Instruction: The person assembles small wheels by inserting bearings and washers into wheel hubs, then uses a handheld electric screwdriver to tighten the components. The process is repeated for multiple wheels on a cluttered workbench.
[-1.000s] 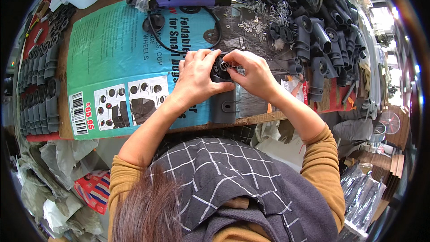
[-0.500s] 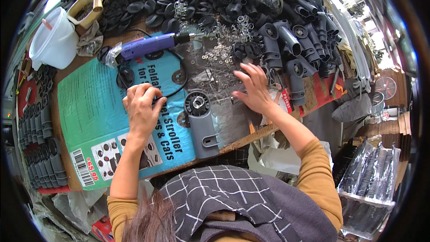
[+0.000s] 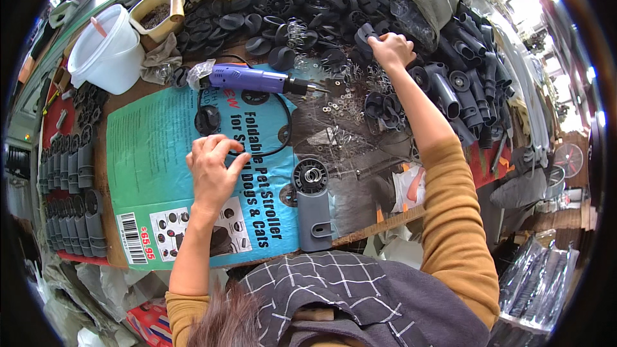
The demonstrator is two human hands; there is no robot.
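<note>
Up at the far pile, my right hand [image 3: 393,50] pinches a dark curved plastic part [image 3: 365,37] between thumb and fingers. My left hand [image 3: 214,168] hovers over the blue-green printed cardboard [image 3: 154,148], fingers bent, thumb and forefinger apart beside a black cable [image 3: 281,143]. A grey plastic tube fitting [image 3: 314,218] with a round slotted head lies near the table's front edge. On that head sits a metal coil spring [image 3: 312,175]. Beyond my left hand lies a purple electric screwdriver [image 3: 247,79], its bit pointing right.
Black plastic caps [image 3: 257,22] are heaped at the back, with loose springs [image 3: 297,35] and small metal nuts [image 3: 347,106] before them. Grey tube fittings [image 3: 443,93] crowd the right; others [image 3: 77,167] stand in rows at left. A white bucket [image 3: 106,51] stands far left.
My right hand has moved from above the small metal parts up to the back pile and taken hold of a dark plastic part. The thumb and forefinger of my left hand have spread slightly.
</note>
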